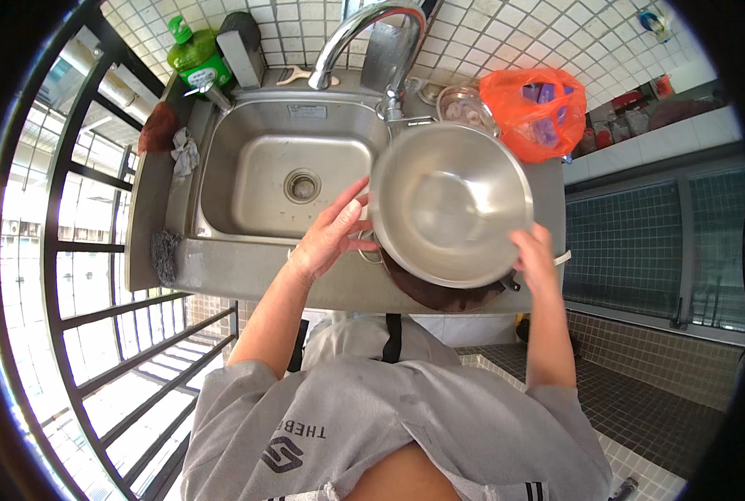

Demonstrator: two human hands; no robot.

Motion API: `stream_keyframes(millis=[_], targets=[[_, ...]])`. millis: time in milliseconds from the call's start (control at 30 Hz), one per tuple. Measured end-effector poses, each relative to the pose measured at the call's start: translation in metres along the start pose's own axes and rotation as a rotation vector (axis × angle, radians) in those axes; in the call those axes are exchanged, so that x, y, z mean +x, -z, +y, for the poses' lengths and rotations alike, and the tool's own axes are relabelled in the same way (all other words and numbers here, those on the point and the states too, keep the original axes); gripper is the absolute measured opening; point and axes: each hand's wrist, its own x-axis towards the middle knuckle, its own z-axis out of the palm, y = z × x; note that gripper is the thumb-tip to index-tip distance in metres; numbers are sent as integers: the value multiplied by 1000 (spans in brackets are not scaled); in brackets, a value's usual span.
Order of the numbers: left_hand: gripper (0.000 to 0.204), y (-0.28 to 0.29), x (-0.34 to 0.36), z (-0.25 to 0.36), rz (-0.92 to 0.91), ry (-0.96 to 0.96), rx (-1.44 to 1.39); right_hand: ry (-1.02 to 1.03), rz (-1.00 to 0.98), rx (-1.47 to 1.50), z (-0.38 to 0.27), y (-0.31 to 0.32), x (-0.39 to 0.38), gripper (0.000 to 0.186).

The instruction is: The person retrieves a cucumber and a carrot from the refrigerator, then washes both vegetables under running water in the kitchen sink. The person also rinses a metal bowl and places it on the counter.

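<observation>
A wide stainless steel mixing bowl (452,196) is in front of me, right of the sink, its inside facing up and bare. My right hand (535,255) grips its right rim, the fingers slightly blurred. At the bowl's left side is my left hand (335,234), fingers stretched and apart; whether the fingertips touch the rim I cannot tell. Partly hidden beneath the bowl is a dark brown round vessel (439,294) on the counter. The steel sink (260,154) lies to the left, with a drain strainer (302,185) in its floor.
A curved chrome faucet (364,21) rises behind the sink. Behind the bowl are a clear bowl of pale food (464,108) and an orange plastic bag (527,104). A green soap bottle (197,57) stands at back left. Rags lie along the left edge, beside metal railings (59,242).
</observation>
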Motion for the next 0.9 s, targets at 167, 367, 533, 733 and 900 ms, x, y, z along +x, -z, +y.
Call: stream_keyframes(millis=[167,367,533,733,900], targets=[[43,30,-11,12,396,27,-117,204,-398,-124,-26,-98,56,22],[51,74,-7,16,573,-149,-199,1157,152,-997,-48,-156,153,42],[55,86,-2,19,617,-198,-207,972,73,-1128,-25,-170,177,34],[62,95,5,16,662,-168,-186,885,52,-903,-47,-177,143,22],[68,98,3,13,679,-153,-209,1072,-266,-395,-44,-240,133,18]])
